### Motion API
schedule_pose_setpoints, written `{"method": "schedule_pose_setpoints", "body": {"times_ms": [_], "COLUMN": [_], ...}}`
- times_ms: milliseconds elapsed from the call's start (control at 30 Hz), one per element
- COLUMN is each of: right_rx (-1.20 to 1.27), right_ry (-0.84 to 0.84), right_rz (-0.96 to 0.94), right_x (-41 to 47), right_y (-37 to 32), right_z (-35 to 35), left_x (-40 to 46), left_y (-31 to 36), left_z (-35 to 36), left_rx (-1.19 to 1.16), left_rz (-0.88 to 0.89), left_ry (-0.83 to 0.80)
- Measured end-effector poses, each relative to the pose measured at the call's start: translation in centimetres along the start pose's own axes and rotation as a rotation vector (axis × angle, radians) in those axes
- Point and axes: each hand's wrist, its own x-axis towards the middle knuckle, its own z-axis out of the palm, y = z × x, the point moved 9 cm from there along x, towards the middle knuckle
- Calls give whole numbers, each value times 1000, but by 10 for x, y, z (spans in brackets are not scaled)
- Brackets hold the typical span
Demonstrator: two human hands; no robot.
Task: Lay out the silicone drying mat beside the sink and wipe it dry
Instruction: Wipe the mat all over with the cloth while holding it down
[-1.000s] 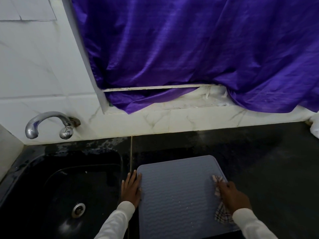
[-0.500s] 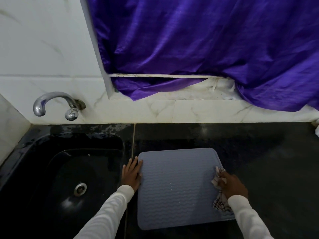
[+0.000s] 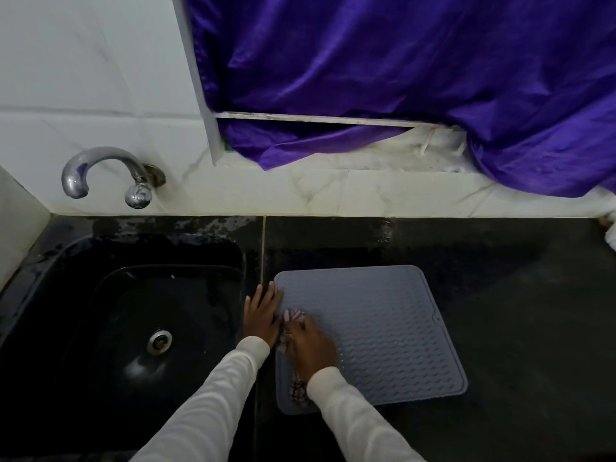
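A grey ridged silicone drying mat [image 3: 376, 328] lies flat on the black counter just right of the sink [image 3: 100, 311]. My left hand [image 3: 261, 316] rests flat, fingers spread, on the mat's left edge. My right hand [image 3: 308, 348] presses a checked cloth [image 3: 293, 318] down on the left part of the mat, right beside my left hand. More of the cloth pokes out under my right wrist. Small water drops show on the mat.
A chrome tap [image 3: 103, 175] juts from the white tiled wall above the black sink, whose drain [image 3: 160, 341] lies near the middle. A purple curtain [image 3: 400, 78] hangs over the ledge behind. Something white [image 3: 610, 231] sits at the far right counter edge.
My right hand has swept the cloth across the mat from its right edge to its left side. My left hand stays on the left edge. The camera has tilted down a little.
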Motion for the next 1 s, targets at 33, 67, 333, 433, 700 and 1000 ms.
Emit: {"method": "schedule_pose_setpoints", "body": {"times_ms": [33,67,333,433,700,1000], "right_rx": [-11,-13,-323,-388,-361,-410], "right_ry": [-12,-8,-21,1,41,15], "right_rz": [30,23,-164,-118,83,290], "right_x": [5,7,2,8,-5,-9], "right_y": [4,3,29,67,159,271], "right_z": [4,4,-3,-17,-95,-170], "left_x": [0,0,1,1,1,6], "left_y": [1,1,-1,0,-4,-4], "left_z": [0,0,-1,1,7,7], "left_rx": [7,14,-22,-16,60,66], "left_rz": [-8,-14,-15,-19,9,-15], "left_ry": [6,11,-2,-19,-41,-48]}}
